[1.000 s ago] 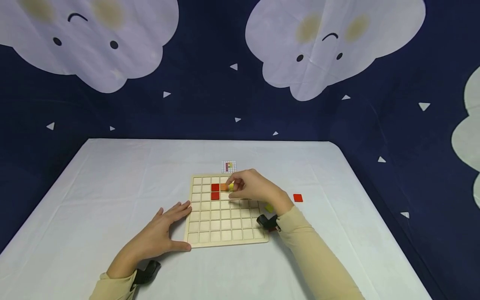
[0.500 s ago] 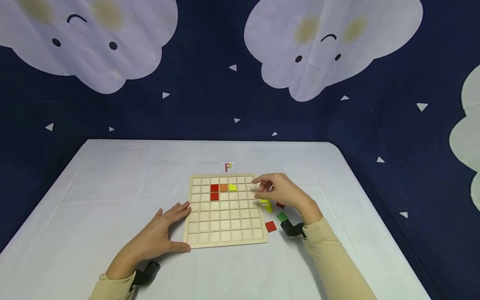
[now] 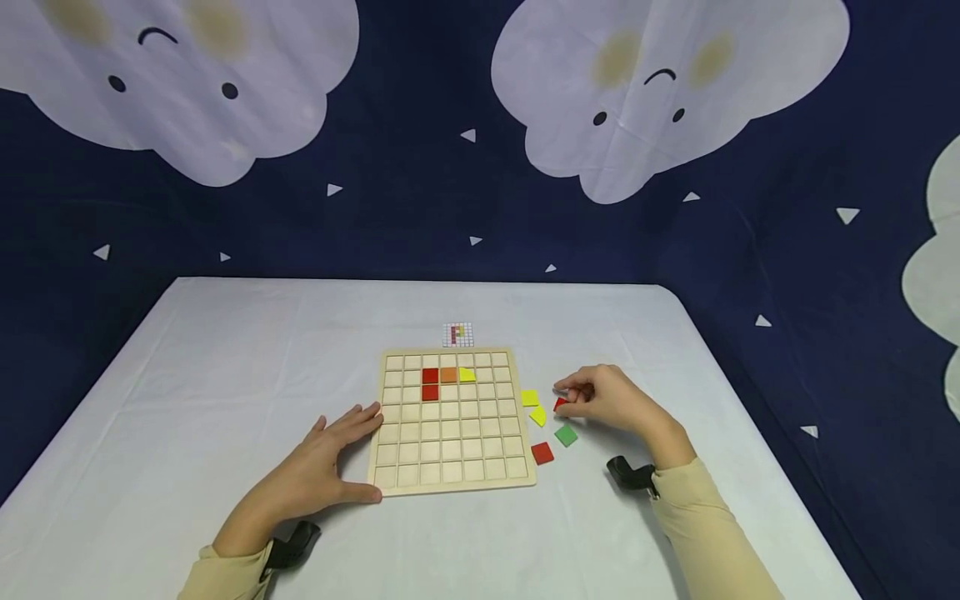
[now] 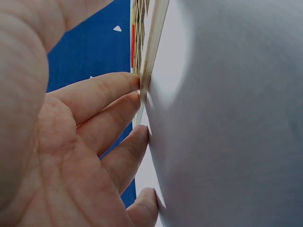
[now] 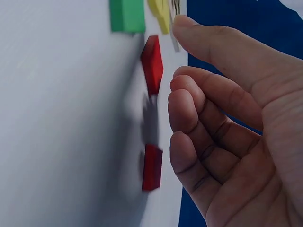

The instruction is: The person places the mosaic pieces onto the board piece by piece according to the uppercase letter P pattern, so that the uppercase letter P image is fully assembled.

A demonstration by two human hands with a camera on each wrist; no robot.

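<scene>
A wooden grid board [image 3: 441, 450] lies on the white table. Two red tiles, an orange tile [image 3: 447, 375] and a yellow tile [image 3: 467, 375] with one cut corner sit in its cells. Fingertips and thumb of my left hand [image 3: 311, 467] touch the board's left edge; the fingers look fairly straight in the left wrist view. To the right of the board, my right hand [image 3: 611, 402] hovers over a red tile [image 3: 559, 404], partly hidden by it. In the right wrist view its bent fingers and thumb stand apart, holding nothing, beside two red tiles, one being this tile [image 5: 152, 66].
Loose beside the board's right edge lie two yellow pieces, one square [image 3: 529, 398] and one rounded [image 3: 537, 416], a green tile [image 3: 566, 435] and a red tile [image 3: 542, 453]. A small printed pattern card [image 3: 457, 335] lies behind the board. Dark cloud-patterned cloth [image 3: 420, 225] hangs beyond the table.
My right hand has left the yellow tile in the board's upper row and moved right, to the loose tiles. The left hand has stayed at the board's edge.
</scene>
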